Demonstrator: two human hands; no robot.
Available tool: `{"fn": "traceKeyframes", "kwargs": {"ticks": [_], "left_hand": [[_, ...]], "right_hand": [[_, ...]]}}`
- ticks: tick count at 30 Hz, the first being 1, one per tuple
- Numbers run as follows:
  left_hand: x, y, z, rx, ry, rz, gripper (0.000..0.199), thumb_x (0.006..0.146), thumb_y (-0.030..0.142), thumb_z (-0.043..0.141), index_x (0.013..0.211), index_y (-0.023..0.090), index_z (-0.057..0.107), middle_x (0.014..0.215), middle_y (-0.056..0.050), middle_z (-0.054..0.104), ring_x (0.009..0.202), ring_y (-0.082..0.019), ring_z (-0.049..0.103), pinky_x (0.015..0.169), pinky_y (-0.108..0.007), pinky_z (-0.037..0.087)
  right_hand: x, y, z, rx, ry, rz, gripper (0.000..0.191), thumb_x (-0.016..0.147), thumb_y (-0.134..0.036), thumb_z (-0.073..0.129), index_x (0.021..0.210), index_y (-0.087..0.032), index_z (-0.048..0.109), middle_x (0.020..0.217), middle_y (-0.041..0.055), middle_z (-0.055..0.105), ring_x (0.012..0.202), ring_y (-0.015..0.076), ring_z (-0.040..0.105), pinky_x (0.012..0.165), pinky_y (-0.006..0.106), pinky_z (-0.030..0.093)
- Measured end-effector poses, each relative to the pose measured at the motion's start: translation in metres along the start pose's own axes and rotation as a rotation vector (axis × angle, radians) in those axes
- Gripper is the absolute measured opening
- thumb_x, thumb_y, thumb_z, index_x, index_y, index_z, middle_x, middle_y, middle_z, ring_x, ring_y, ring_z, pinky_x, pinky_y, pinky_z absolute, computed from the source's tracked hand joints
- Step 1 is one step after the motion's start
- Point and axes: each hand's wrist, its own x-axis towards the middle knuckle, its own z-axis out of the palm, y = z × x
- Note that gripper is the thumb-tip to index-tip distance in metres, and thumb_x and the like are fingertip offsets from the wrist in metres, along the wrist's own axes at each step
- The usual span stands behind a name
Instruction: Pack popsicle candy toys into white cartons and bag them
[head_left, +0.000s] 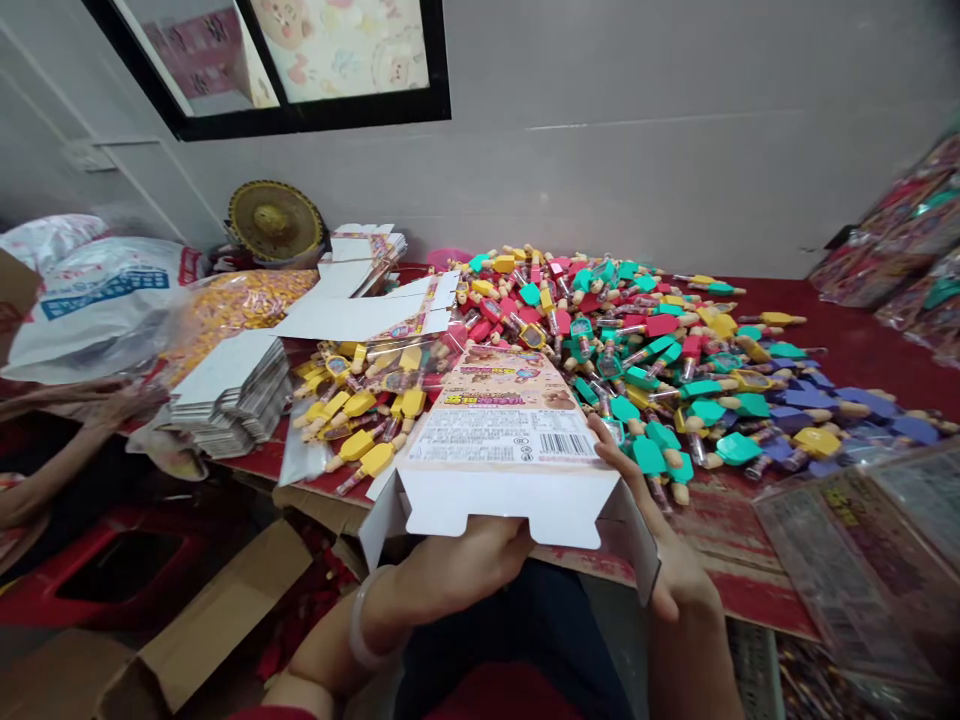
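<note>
A printed cardboard box [502,435] with a barcode points away from me, its white end flaps spread open toward my body. My left hand [469,560], with a pale bangle at the wrist, reaches under the near flap into the box's open end; its fingertips are hidden there. My right hand [660,540] holds the box's right side, fingers stretched along the edge and thumb near the side flap. Beyond the box lies a large heap of small yellow, red, green and purple toys [645,370] with clear tubes and light-coloured tips.
Folded white cartons [229,390] stand stacked at the left, near a bag of orange pieces [232,310]. Another person's hands [105,405] are at the far left. Clear packages [862,550] lie at the right table edge. An open brown carton [225,610] is below left.
</note>
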Motion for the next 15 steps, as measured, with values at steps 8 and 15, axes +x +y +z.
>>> {"fn": "traceKeyframes", "kwargs": {"ticks": [8,15], "left_hand": [[0.014,-0.015,0.007,0.054,0.188,-0.166,0.039,0.095,0.032,0.065,0.133,0.024,0.066,0.120,-0.009,0.075,0.120,-0.030,0.067,0.103,-0.045,0.057],[-0.002,0.003,-0.010,0.303,0.509,-0.100,0.037,0.097,0.031,0.064,0.132,0.020,0.064,0.115,-0.013,0.074,0.116,-0.030,0.066,0.110,-0.051,0.050]], "right_hand": [[0.018,-0.011,0.027,0.191,0.235,0.063,0.079,0.075,-0.078,0.072,0.136,-0.034,0.047,0.162,0.0152,0.038,0.150,0.0376,0.040,0.108,0.053,0.050],[0.030,-0.007,0.019,0.279,0.376,0.110,0.071,0.086,-0.072,0.065,0.142,-0.031,0.049,0.153,0.0178,0.050,0.142,0.0360,0.050,0.106,0.054,0.051]]}}
